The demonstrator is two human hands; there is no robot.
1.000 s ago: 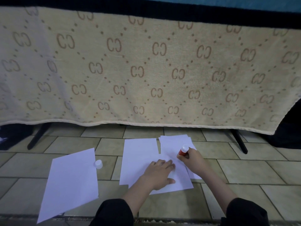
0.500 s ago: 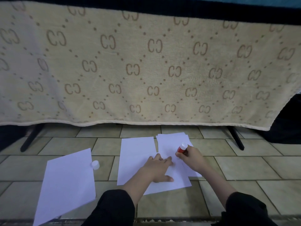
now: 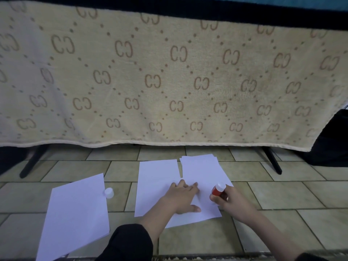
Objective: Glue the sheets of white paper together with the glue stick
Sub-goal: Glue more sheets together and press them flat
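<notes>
- While the left hand (image 3: 181, 197) lies flat with its fingers spread and straight, it presses down on the middle sheet (image 3: 156, 183), its fingertips reaching the seam where that sheet meets the paper to the right.
- Two hands are in view, and the right hand (image 3: 232, 201) curls its fingers round one glue stick (image 3: 218, 189), red-bodied with a white end pointing up and away from the person.
- That glue stick sits at the far side of the right hand's fingers, over the right edge of the stack of sheets (image 3: 201, 168); whether its tip touches paper cannot be told.
- Three groups of white paper lie on the tiled floor (image 3: 282, 193): the middle sheet, the stack overlapping it on the right, and a separate sheet (image 3: 77, 213) well off to the left, turned at an angle.
- How many sheets the stack holds cannot be counted; several offset corners show at its far end.
- One white cap (image 3: 109, 192) stands at the right edge of the separate sheet, apart from both hands.
- One patterned beige blanket (image 3: 169, 81) hangs behind, above the floor.
</notes>
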